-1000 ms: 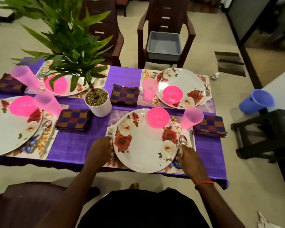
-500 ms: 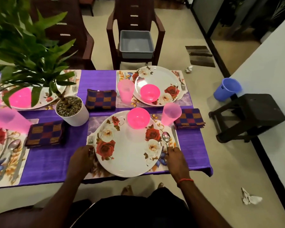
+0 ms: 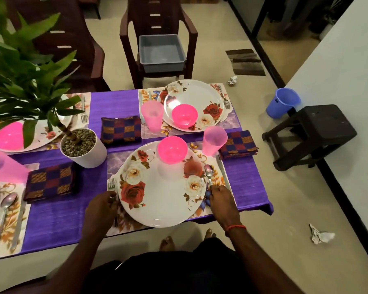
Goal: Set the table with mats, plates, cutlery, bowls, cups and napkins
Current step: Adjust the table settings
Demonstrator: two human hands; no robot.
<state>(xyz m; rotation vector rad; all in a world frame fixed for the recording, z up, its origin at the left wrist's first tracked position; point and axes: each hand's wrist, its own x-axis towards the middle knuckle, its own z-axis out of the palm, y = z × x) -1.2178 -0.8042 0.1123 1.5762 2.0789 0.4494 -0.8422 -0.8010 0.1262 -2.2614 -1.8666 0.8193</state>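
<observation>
plate (image 3: 164,200): round and white, printed with red and white roses, lying on a marbled floral mat (image 3: 115,164) at the near edge of the table (image 3: 57,217), which wears a purple cloth.
bowl (image 3: 172,150): bright pink, sitting on the far rim of the plate.
cup (image 3: 214,141): pale pink and translucent, upright just beyond the plate's far right side, touching a checked napkin (image 3: 238,145) folded on the cloth.
fork (image 3: 111,184): steel, on the mat just left of the plate, tines pointing away from the person.
spoon (image 3: 208,172): steel, its bowl at the plate's right rim, with a knife (image 3: 222,170) just to its right on the mat.
left hand (image 3: 101,205): knuckles up, fingers curled over the fork's handle and pinching it.
right hand (image 3: 221,200): fingers closed round the spoon's handle, a red thread at the wrist.
far plate (image 3: 193,98): same rose print, across the table on its own mat, carrying a pink bowl of its own.
pot (image 3: 83,147): white, filled with pebbles, holding a leafy plant, left of the near plate.
tub (image 3: 162,52): grey, on a chair seat beyond the table.
change: since a second ago the view has swung right, so the left-hand settings sit mostly off the edge; both hands remain on the same fork and spoon, and plate, bowl and cup lie where they did.
</observation>
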